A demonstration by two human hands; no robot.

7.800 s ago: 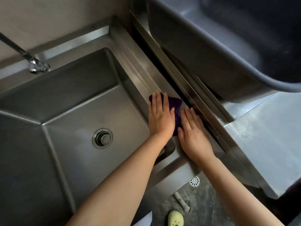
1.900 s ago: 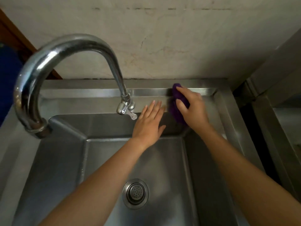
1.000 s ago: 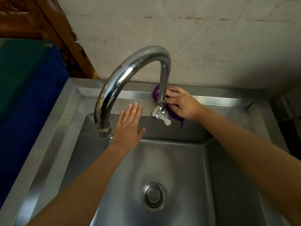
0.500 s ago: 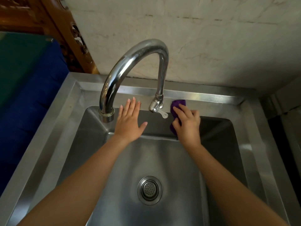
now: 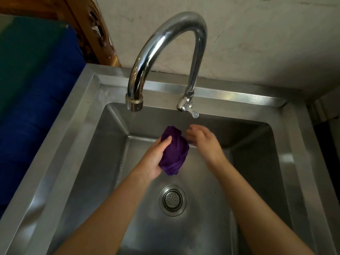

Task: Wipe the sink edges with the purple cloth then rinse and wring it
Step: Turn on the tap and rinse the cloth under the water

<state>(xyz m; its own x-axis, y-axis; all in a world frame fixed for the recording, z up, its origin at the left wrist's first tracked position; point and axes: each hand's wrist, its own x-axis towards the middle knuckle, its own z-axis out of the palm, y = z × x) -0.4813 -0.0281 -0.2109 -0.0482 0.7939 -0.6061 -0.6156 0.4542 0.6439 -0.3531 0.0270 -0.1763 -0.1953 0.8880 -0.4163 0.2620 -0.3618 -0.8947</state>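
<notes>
Head view, the only one. We're holding the crumpled purple cloth in the left hand, up over the basin of the stainless steel sink and well above the round perforated drain. It's not touching the basin floor.

Step, as we're judging it: the edge wiping looks done and we're setting up for the rinse. No water is coming from the curved chrome faucet, and its mouth sits to the left of and behind the cloth.

Next move, prob.: the right hand is sitting just below the small tap lever, so it needs to go up and open it. Then the cloth goes under the stream, w/ both hands free to squeeze.

Fingers: the left thumb is lying across the cloth's near-left side. The other left fingers are wrapping behind it, mostly hidden, so that hand is grasping the cloth. The right hand is just beside the cloth's right edge, fingers loose and half curled, gripping nothing as far as the blur lets us tell. Whether it's touching the cloth, we can't say.
</notes>
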